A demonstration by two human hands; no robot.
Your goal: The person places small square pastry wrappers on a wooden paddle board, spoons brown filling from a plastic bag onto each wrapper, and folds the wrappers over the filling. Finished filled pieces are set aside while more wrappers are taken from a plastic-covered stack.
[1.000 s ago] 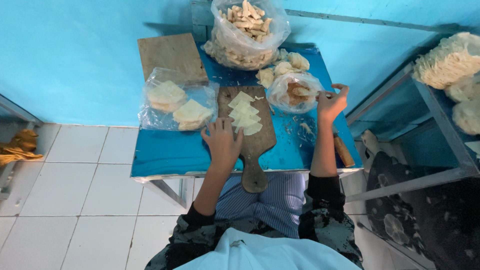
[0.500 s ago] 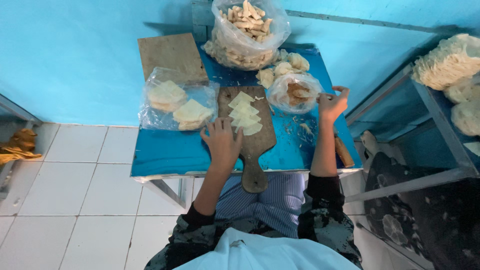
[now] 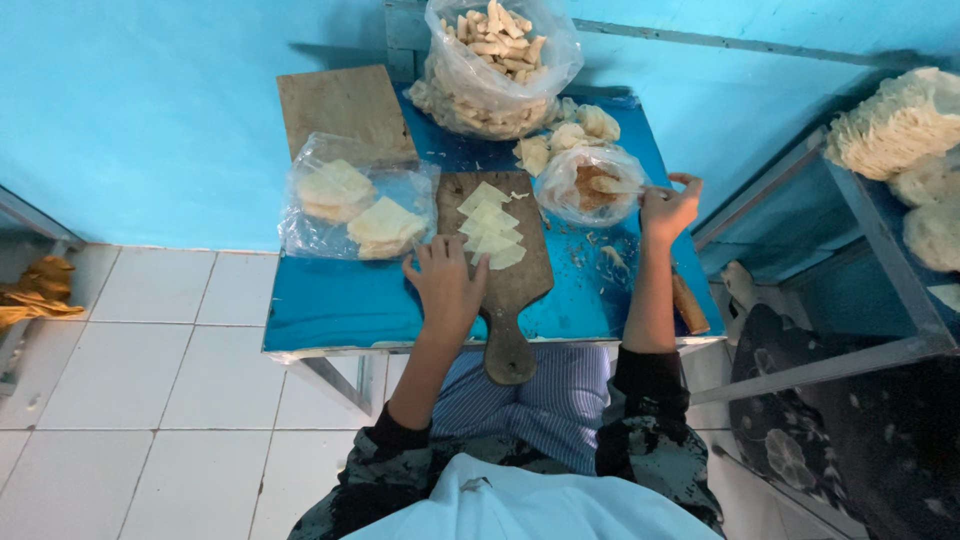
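A dark wooden cutting board (image 3: 515, 285) with a handle lies on the blue table (image 3: 330, 305), and several pale dough wrappers (image 3: 490, 228) are fanned out on it. My left hand (image 3: 445, 285) rests on the board's left edge, fingertips close to the wrappers, holding nothing. My right hand (image 3: 668, 205) is raised at the right side of a clear plastic bag of brownish filling (image 3: 595, 185), fingers pinched on a thin utensil whose tip pokes into the bag.
A plastic bag of stacked wrappers (image 3: 355, 210) lies left of the board. Behind it is a bare wooden board (image 3: 345, 105). A big bag of fried pieces (image 3: 495, 60) stands at the back, with folded dumplings (image 3: 565, 140) beside it. A metal rack (image 3: 850, 200) stands at the right.
My right hand has shifted slightly toward the filling bag. The left hand has stayed on the board.
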